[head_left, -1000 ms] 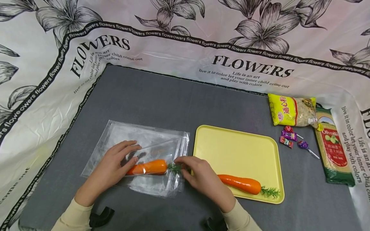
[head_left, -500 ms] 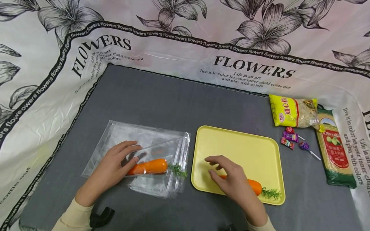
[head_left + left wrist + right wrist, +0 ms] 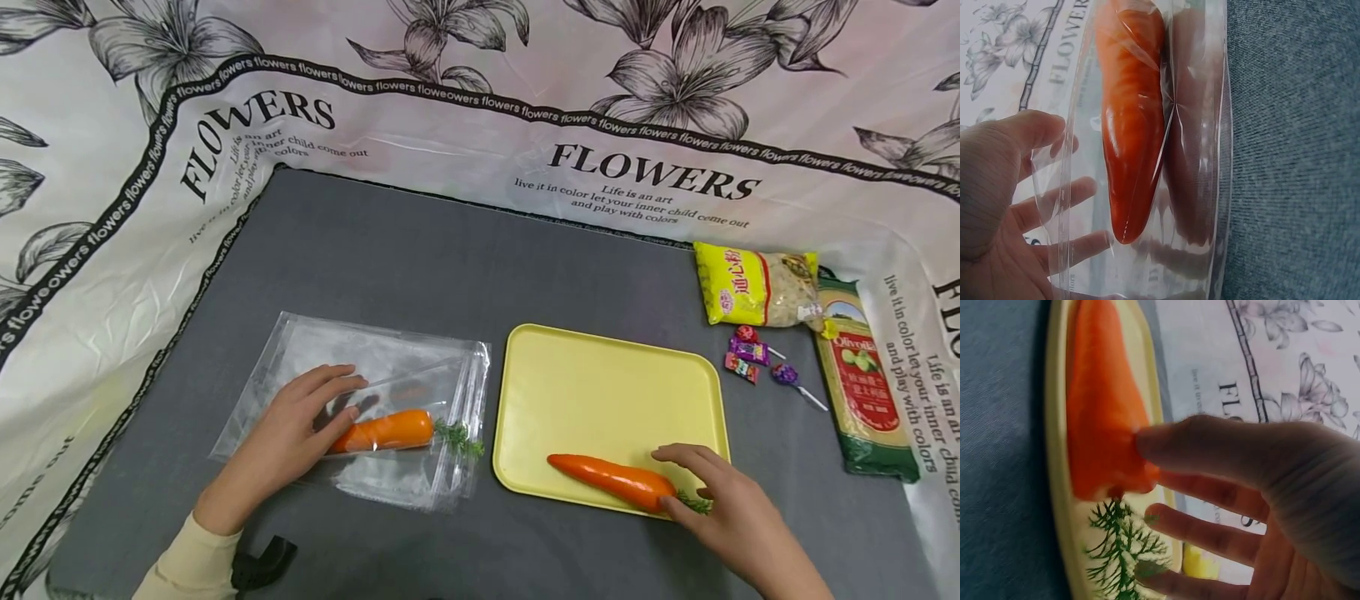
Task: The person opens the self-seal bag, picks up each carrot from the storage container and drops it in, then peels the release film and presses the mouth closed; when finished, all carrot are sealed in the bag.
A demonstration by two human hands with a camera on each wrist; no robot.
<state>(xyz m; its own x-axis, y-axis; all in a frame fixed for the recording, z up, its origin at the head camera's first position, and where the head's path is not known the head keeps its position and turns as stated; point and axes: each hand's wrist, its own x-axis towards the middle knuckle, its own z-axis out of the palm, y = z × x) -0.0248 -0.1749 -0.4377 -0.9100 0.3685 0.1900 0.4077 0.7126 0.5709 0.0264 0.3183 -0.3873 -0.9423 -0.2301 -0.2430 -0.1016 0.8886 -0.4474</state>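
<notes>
In the head view my left hand (image 3: 300, 425) rests on a clear plastic bag (image 3: 300, 342), its fingers spread loosely beside the orange carrot (image 3: 397, 429) inside. This carrot's green leafy top sticks out at the bag's right end. The left wrist view shows the carrot's tip (image 3: 1132, 212) under the plastic, close to the fingers. A second carrot (image 3: 615, 479) lies on the yellow tray (image 3: 585, 375). My right hand (image 3: 727, 508) is over its leafy end, thumb and fingers apart. In the right wrist view the thumb overlaps the carrot's thick end (image 3: 1107, 456); firm contact is not clear.
Right of the tray lie several wrapped candies and lollipops (image 3: 750, 352). Behind them is a yellow pasta packet (image 3: 757, 285), with a green and red Olivoila packet (image 3: 866, 375) beside it. A flower-print sheet (image 3: 450, 142) borders the grey table (image 3: 450, 250).
My right hand has left the leafy top of the bagged carrot and moved right across the tray to the second carrot's leafy end. The left hand has stayed on the bag.
</notes>
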